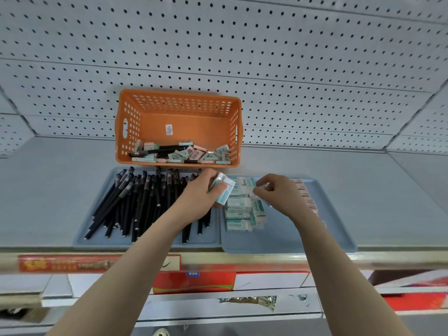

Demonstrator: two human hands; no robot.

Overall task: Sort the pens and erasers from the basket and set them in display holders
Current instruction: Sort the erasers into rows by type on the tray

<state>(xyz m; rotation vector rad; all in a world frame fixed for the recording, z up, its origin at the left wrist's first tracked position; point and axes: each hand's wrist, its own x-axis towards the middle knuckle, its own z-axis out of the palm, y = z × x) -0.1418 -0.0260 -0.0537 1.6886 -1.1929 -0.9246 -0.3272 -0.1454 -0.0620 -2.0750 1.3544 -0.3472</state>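
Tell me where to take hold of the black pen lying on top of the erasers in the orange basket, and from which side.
Grip the black pen around mid-barrel, pinching across its width from above. It lies nearly flat and crosswise atop the wrapped erasers, so the barrel is exposed. The perforated orange plastic basket has walls that block any sideways approach, so the open top looks like the clear way in.

An orange basket (178, 128) stood on the shelf (48, 185) against the pegboard (242, 44), with erasers (194, 154) and a few black pens (157, 151) heaped along its near wall. In front of it lay two grey trays. The left tray (97, 241) carried a spread of black pens (135, 200). The right tray (303, 243) carried stacked erasers (238, 209). The left hand (201, 192) gripped several wrapped erasers (224, 189) over the gap between the trays. The right hand (276, 190) pinched one eraser (258, 189) above the stack.
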